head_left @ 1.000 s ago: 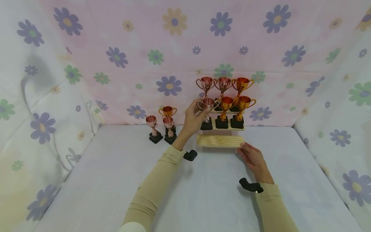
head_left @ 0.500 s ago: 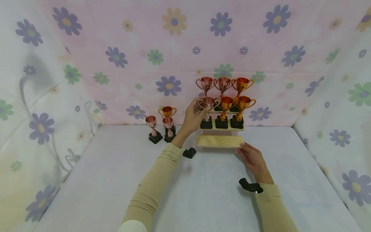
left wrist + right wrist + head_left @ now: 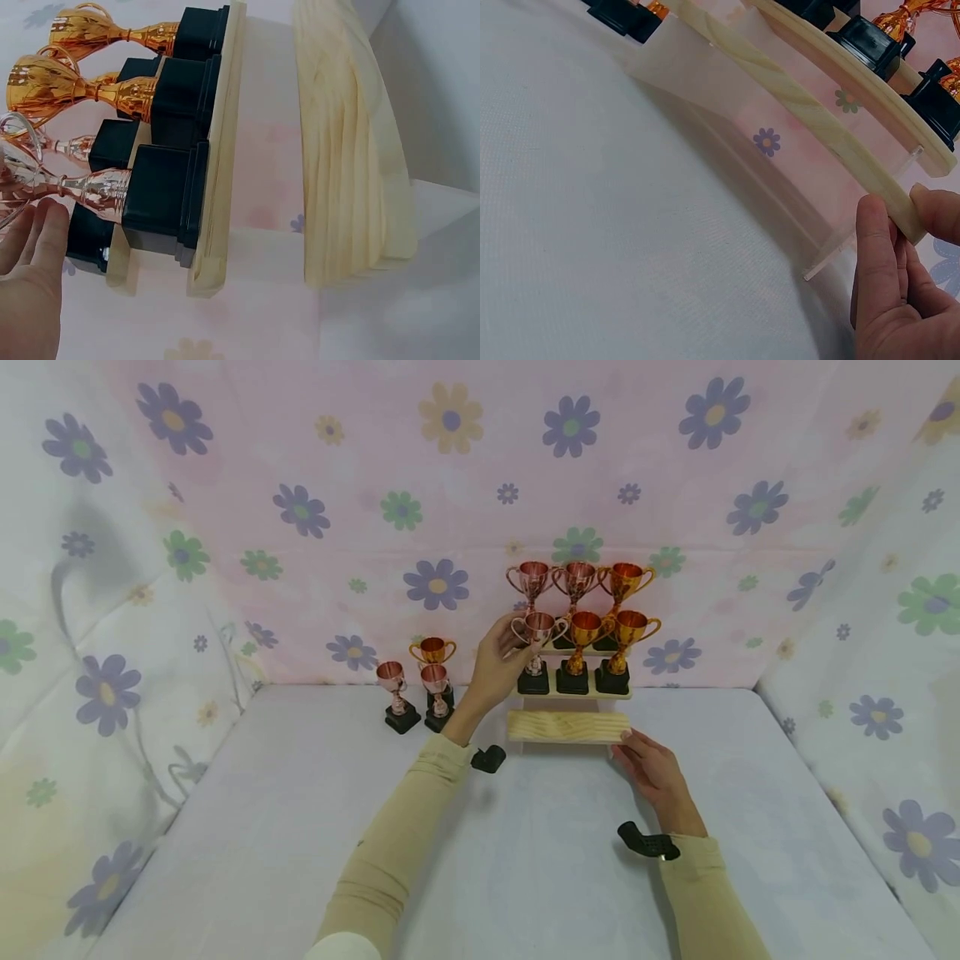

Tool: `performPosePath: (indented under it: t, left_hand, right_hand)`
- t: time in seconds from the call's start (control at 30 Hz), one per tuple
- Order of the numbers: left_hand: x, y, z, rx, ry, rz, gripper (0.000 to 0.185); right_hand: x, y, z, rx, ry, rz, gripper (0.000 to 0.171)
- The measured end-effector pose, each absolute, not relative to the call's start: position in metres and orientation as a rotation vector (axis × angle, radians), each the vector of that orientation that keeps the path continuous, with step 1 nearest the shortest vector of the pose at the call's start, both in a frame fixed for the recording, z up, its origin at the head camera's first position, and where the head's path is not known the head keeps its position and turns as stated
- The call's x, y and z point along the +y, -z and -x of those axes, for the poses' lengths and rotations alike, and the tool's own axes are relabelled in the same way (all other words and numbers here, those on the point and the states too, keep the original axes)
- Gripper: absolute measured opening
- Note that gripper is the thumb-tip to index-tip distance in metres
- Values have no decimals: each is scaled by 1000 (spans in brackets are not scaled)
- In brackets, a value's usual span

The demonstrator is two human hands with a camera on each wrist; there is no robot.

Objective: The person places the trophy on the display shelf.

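The left hand pinches the rose-gold trophy at the 9 o'clock end of the middle wooden shelf, its black base on the board. Two gold trophies stand beside it at 3 o'clock. Well apart, the right hand grips the 3 o'clock end of the bottom wooden shelf, thumb above and fingers beneath. Toward 12 o'clock, the top shelf bears two rose-gold trophies and one gold trophy. At 9 o'clock of the shelves, three more trophies stand on the white table.
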State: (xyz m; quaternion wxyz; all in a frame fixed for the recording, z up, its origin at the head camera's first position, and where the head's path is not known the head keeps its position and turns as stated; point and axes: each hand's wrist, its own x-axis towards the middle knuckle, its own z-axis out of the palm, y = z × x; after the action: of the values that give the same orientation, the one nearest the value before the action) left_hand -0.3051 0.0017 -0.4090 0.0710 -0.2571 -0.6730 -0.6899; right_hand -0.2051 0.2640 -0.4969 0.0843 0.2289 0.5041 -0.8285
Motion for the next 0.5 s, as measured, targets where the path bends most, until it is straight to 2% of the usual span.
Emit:
performPosePath:
  t: [0.2,0.5]
  left_hand:
    - [-12,417,290,-2026,2070,742,61]
    - [-52,445,256,-2323,1971,847,43]
  right_hand:
    - [264,496,205,1489,2472,-700,66]
    - [263,498,205,1510,2463,-714,65]
